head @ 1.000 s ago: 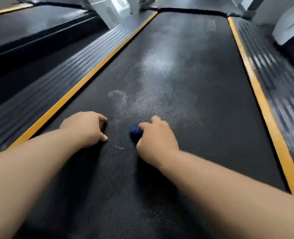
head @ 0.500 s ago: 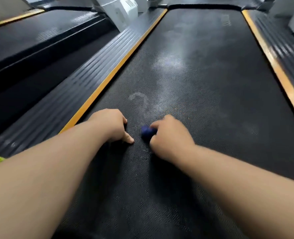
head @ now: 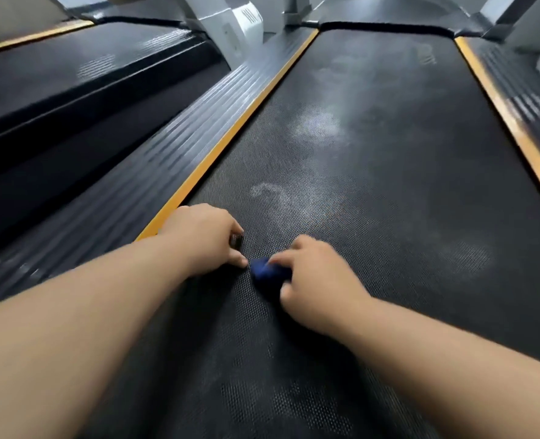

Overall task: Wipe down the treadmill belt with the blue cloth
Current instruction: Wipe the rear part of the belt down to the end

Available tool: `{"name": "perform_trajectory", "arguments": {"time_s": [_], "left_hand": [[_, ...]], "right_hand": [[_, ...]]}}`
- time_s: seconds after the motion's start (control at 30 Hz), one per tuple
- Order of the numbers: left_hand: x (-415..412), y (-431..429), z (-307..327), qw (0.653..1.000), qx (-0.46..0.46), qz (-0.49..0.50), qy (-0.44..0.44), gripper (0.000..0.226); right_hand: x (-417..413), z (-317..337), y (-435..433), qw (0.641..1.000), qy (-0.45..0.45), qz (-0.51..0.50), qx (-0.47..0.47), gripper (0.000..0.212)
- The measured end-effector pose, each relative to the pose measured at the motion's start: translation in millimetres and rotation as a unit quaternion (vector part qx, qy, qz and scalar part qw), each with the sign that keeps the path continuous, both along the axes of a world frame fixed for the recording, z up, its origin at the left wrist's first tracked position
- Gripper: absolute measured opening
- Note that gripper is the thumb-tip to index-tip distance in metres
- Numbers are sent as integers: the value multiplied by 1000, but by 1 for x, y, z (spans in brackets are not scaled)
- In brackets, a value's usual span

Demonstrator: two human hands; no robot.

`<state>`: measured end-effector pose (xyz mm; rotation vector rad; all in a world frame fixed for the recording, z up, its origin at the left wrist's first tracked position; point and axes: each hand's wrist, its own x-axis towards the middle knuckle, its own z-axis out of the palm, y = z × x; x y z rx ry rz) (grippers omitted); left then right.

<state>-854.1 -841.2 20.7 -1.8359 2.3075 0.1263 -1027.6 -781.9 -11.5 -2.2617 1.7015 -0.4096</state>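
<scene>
The black textured treadmill belt [head: 389,172] runs away from me, with pale dusty smears along its middle. My right hand [head: 317,282] presses a bunched blue cloth [head: 267,272] onto the belt; only the cloth's left end shows past my fingers. My left hand [head: 207,239] rests on the belt near the left yellow stripe, fingers curled under, thumb tip almost touching the cloth. It holds nothing that I can see.
Yellow stripes [head: 230,137] edge the belt on both sides, with ribbed black side rails [head: 154,166] beyond. A second treadmill deck [head: 56,77] lies to the left. Grey-white uprights [head: 237,23] stand at the far end.
Both hands have shifted left on the belt, toward the left yellow stripe. More of the blue cloth shows beside my right hand, which has turned a little.
</scene>
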Motion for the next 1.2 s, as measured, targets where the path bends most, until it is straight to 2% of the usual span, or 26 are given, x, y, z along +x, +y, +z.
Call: {"name": "perform_trajectory", "arguments": {"time_s": [0.07,0.1,0.2,0.3,0.37,0.5,0.53,0.63,0.7,0.8,0.93,1.0,1.07,1.2], "left_hand": [[10,-7,2,998,-28,-40,-26,72],[15,-11,1,998,-24,-50,-38,80],[31,-17,-8,998,56,17,-9,98],[38,-18,-16,992,113,56,23,97],[37,-19,-17,992,117,49,13,96],[35,-24,-16,993,108,46,-3,96],[35,-25,-16,993,110,43,-2,96],[37,-25,-16,992,120,48,6,97],[37,-27,-18,992,118,45,0,98],[36,-30,-19,992,117,51,4,99],[37,-30,-23,994,106,40,-2,100],[37,-30,-23,994,103,37,-2,100],[38,-29,-21,994,103,41,4,100],[36,-28,-19,993,107,41,2,99]], "right_hand": [[1,5,-11,999,24,31,9,39],[-5,5,-26,999,42,13,9,38],[-24,4,-81,993,50,-107,10,29],[-14,1,-104,982,39,-182,8,20],[3,-5,-86,989,25,-147,0,25],[27,-6,-37,999,16,7,-27,35],[22,-3,-49,999,25,-6,-21,35],[1,4,-113,987,58,-147,18,33],[-9,4,-143,976,66,-204,26,27],[-6,0,-141,984,111,-140,22,25],[7,-1,-87,996,85,19,-13,23],[8,-2,-83,994,92,56,-23,25],[4,-1,-104,994,100,23,-25,26],[5,-5,-160,988,92,-121,-20,26]]}}
